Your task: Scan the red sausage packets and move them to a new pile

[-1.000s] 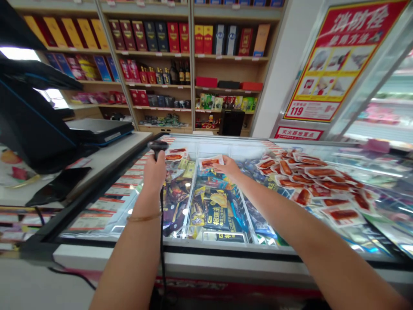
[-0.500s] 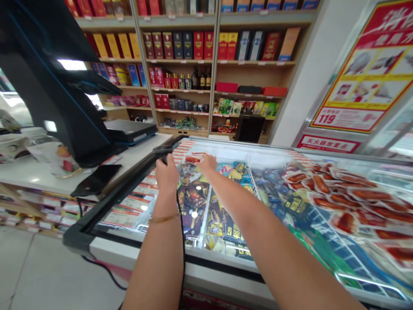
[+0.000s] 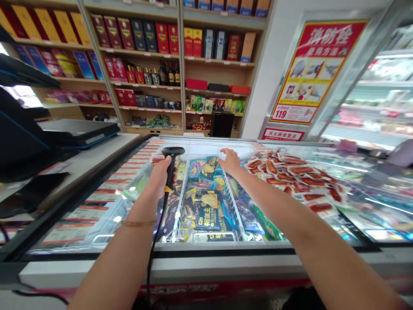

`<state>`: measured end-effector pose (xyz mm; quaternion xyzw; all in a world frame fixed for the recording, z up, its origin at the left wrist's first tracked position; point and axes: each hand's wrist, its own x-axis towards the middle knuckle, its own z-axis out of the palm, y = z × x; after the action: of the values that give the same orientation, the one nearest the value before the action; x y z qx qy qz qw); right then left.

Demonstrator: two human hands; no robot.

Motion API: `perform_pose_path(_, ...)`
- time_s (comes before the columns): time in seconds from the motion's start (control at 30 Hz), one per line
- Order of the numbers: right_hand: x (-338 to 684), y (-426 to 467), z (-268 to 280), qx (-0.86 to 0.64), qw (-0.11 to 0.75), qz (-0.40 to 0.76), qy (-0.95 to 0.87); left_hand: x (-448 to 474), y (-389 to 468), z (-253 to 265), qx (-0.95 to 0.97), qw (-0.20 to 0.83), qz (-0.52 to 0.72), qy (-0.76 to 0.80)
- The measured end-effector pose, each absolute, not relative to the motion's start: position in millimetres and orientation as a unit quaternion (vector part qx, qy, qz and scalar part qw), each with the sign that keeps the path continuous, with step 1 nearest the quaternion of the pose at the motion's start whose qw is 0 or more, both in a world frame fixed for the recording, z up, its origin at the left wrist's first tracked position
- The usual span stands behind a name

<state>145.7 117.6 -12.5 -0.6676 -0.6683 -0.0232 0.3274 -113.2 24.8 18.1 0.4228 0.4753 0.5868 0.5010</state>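
My left hand (image 3: 163, 174) is wrapped round the handle of a black barcode scanner (image 3: 173, 151), its cord hanging down past my wrist. Over the glass-topped freezer, my right hand (image 3: 230, 161) is stretched out with its fingers apart and holds nothing. Below it lie blue and yellow ice cream packets (image 3: 209, 206) in a white wire basket (image 3: 180, 206). One packed sausage (image 3: 157, 159) shows just behind my left hand. To the right of my right hand, many packed red sausages (image 3: 290, 170) are heaped on the freezer.
A counter with a flat scale (image 3: 79, 129) stands at the left, with a dark flat pad (image 3: 32, 193) on it. Shelves of boxes and bottles (image 3: 142, 77) line the back wall. A red and yellow poster (image 3: 318, 73) hangs at the right. Price labels (image 3: 97, 198) lie along the freezer's left side.
My view has turned right. My right hand has left the single packed sausage and moved right, its fingers now apart. My left hand still holds the scanner, now more plainly in sight.
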Motion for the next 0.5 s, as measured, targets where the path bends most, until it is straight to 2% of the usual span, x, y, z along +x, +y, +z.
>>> perform_pose_path(0.1, 221.6, 100.2, -2.5, -0.711, 0.266, -0.069, -0.647, -95.1, 15.1, 13.6, 0.447, 0.539, 0.553, 0.451)
perform_pose_path(0.23, 285.9, 94.0, 11.3, -0.718, 0.121, -0.113, -0.677, -82.3, 6.2, 9.3, 0.494, 0.551, 0.527, 0.418)
perform_pose_path(0.4, 304.0, 108.8, 18.9, -0.689, -0.057, -0.104, -0.715, -78.9, 5.2, 4.4, 0.516, 0.544, 0.511, 0.420)
perform_pose_path(0.5, 304.0, 119.2, 20.2, -0.673, -0.097, -0.073, -0.729, -79.4, 7.1, 2.2, 0.513, 0.550, 0.502, 0.427)
